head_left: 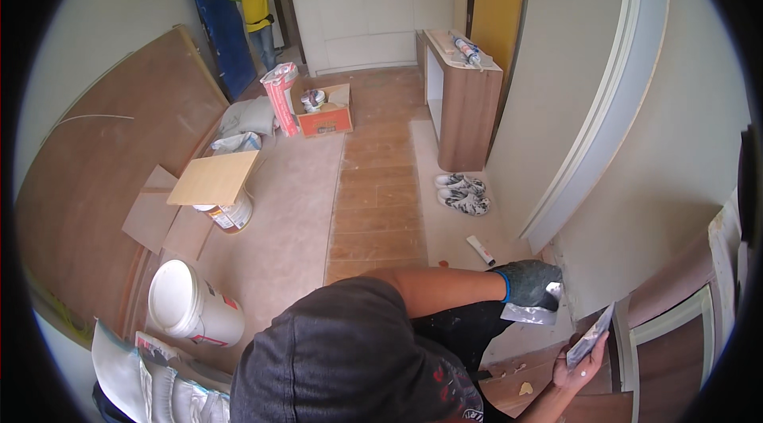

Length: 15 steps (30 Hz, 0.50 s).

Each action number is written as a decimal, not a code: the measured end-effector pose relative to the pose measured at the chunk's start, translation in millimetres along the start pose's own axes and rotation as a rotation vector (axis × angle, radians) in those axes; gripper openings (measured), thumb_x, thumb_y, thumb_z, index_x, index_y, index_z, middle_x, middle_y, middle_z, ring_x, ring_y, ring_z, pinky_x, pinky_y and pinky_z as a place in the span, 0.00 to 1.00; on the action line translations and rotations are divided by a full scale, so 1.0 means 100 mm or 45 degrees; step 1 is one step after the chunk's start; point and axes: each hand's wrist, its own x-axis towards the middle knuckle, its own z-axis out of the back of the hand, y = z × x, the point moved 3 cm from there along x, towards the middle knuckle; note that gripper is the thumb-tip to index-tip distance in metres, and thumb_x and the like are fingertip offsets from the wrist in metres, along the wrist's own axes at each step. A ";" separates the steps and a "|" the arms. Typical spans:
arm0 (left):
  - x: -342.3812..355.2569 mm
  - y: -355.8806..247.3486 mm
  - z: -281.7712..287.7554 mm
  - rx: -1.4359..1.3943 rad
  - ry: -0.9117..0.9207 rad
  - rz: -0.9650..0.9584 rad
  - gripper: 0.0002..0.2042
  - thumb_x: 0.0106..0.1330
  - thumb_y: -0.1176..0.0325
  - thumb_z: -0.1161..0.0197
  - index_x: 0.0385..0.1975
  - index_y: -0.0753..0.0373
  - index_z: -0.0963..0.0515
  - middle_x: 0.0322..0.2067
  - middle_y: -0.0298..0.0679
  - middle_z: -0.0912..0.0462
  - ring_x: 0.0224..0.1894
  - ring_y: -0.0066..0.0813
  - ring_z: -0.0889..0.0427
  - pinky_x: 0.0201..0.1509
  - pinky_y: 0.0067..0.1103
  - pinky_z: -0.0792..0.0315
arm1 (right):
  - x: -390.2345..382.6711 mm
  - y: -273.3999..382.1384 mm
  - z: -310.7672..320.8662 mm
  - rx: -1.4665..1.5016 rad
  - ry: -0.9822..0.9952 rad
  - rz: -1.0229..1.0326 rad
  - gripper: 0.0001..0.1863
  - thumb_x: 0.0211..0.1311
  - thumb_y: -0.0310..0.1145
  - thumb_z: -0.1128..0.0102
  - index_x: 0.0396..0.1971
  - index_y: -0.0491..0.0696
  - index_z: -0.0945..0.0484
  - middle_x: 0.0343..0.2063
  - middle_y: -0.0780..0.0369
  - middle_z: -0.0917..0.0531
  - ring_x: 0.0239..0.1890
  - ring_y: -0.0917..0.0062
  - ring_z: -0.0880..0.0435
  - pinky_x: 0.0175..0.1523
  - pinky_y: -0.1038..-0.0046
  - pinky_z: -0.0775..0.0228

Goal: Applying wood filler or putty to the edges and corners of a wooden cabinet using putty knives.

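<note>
My left hand (pixel 532 284), in a dark grey glove with a blue cuff, is closed near the wall corner. A wide flat putty knife (pixel 528 314) with a pale, smeared blade shows just below its fingers; the handle is hidden. My bare right hand (pixel 582 371) is closed around a flat grey scraper (pixel 590 339) with whitish smears, held tilted up beside the wall. The two tools are apart. Beyond my left forearm, a white tube (pixel 481 250) with a black cap lies on the floor covering.
Patterned clogs (pixel 462 194) sit before a wooden cabinet (pixel 465 113) topped by a sealant cartridge (pixel 467 51). Left are a white bucket (pixel 195 304), a board-topped pail (pixel 214 178) and an orange box (pixel 326 117). Someone in yellow (pixel 258 9) stands by the blue door (pixel 222 25), arms raised.
</note>
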 end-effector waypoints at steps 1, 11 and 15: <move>-0.11 -0.15 0.09 0.050 0.114 0.100 0.18 0.65 0.62 0.35 0.51 0.65 0.22 0.42 0.49 0.16 0.44 0.45 0.16 0.46 0.31 0.24 | -0.08 0.07 -0.04 -0.161 -0.689 0.309 0.20 0.75 0.44 0.51 0.55 0.43 0.27 0.47 0.60 0.20 0.47 0.78 0.20 0.52 0.73 0.27; -0.29 -0.78 0.12 0.018 -0.214 -0.485 0.17 0.71 0.68 0.44 0.58 0.57 0.26 0.44 0.44 0.22 0.45 0.40 0.20 0.46 0.31 0.25 | -0.08 0.03 0.32 -0.155 -0.858 0.441 0.19 0.71 0.37 0.48 0.55 0.41 0.29 0.50 0.57 0.21 0.50 0.72 0.19 0.54 0.70 0.24; -0.43 -0.54 -0.32 0.506 -0.153 -0.804 0.24 0.61 0.69 0.41 0.60 0.50 0.25 0.51 0.37 0.24 0.54 0.35 0.24 0.53 0.33 0.25 | 0.00 -0.07 0.15 -0.183 -1.014 0.449 0.25 0.76 0.38 0.58 0.64 0.38 0.37 0.58 0.53 0.26 0.60 0.64 0.26 0.66 0.63 0.35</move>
